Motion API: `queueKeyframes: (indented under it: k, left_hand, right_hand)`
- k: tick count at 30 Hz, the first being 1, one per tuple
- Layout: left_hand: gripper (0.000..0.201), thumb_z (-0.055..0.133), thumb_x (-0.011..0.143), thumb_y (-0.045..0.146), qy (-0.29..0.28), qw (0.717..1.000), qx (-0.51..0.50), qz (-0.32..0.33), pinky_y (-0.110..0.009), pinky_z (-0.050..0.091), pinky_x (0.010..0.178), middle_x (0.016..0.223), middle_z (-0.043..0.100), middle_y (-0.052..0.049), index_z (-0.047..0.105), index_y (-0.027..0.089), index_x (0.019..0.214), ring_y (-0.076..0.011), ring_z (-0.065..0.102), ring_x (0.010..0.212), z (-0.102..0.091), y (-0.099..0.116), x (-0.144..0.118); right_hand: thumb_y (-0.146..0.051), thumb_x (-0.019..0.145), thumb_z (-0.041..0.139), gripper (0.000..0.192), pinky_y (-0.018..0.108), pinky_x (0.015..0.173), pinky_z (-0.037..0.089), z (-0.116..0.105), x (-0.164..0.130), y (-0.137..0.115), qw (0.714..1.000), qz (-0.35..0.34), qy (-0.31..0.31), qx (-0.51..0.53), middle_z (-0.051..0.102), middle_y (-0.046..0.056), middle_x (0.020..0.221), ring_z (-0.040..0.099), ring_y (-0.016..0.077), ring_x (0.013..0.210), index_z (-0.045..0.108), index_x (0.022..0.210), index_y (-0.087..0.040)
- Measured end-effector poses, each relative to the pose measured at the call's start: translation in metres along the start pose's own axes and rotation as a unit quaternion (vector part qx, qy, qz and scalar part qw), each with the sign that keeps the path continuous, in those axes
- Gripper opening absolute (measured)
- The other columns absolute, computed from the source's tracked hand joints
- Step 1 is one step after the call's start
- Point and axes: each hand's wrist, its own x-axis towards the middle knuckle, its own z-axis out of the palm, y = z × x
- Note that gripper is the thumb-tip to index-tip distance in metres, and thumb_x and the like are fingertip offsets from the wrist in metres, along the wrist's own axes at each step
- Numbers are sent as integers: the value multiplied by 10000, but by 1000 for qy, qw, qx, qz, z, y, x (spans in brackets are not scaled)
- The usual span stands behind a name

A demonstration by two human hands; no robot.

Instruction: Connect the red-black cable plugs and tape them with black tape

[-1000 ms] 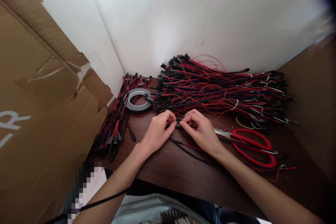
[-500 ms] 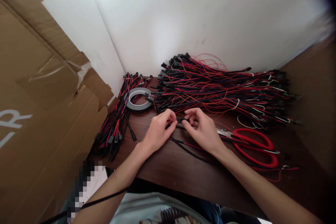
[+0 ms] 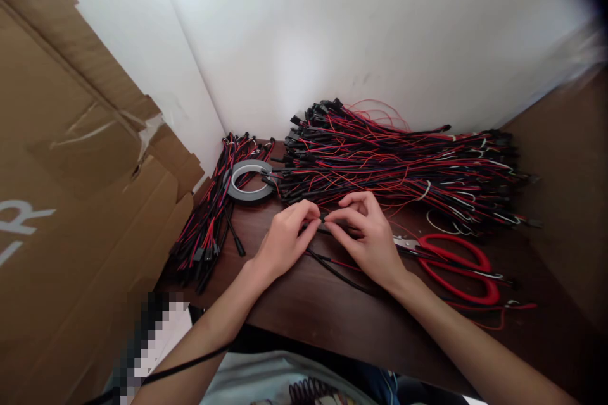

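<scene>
My left hand (image 3: 285,237) is closed in a pinch on a thin red-and-black wire harness. A small black piece, which looks like a connector (image 3: 323,219), sticks out from its fingertips. The thumb and index finger of my right hand (image 3: 370,234) come together at that piece, with the other fingers curled above; the exact contact is partly hidden. Beneath the hands, a black cable (image 3: 339,273) and a red wire run across the table. Scissors with red handles (image 3: 484,291) lie right of my right hand, their blades partly under it.
A big pile of red and black wire harnesses (image 3: 370,158) lies along the wall. A smaller bundle (image 3: 209,228) is at the left, with a roll of grey tape (image 3: 230,186) against it. A cardboard box (image 3: 95,158) stands left on the dark wooden table (image 3: 294,310).
My right hand has moved slightly left, and its thumb and index finger have closed onto the black piece at my left fingertips. My left hand has stayed nearly in place.
</scene>
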Motion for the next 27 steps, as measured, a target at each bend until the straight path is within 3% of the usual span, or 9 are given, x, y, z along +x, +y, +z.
queueKeyframes:
  k: [11, 17, 21, 27]
  left_hand:
    - [150, 472, 965, 144, 18, 985, 108, 137, -283, 485, 745, 893, 679, -61, 613, 139, 1013, -168, 571, 812, 2, -8, -1]
    - [179, 451, 964, 126, -5, 983, 136, 125, -304, 487, 734, 858, 659, -77, 628, 116, 944, -183, 549, 801, 2, -9, -1]
    - [182, 445, 962, 114, -10, 983, 134, 122, -296, 475, 723, 839, 640, -71, 624, 122, 931, -183, 535, 798, 1, -8, -1]
    - [167, 463, 962, 126, -16, 993, 61, 97, -280, 479, 771, 898, 616, -66, 629, 132, 942, -165, 568, 843, -1, -6, 0]
  right_hand:
    - [-157, 898, 589, 58, 372, 750, 498, 3, -1, 1, 993, -73, 19, -90, 454, 97, 1045, 511, 167, 789, 647, 893, -161]
    - [-161, 898, 560, 98, 380, 744, 493, 4, -1, 0, 992, -60, -22, -111, 458, 130, 1068, 501, 176, 781, 651, 883, -127]
    - [-135, 806, 608, 90, 389, 730, 491, 3, -2, 0, 990, -56, -44, -122, 458, 141, 1094, 485, 174, 751, 638, 889, -121]
    - [-67, 754, 590, 124, 368, 725, 495, 3, -1, 3, 990, -40, -54, -125, 453, 114, 1071, 525, 169, 748, 620, 848, -143]
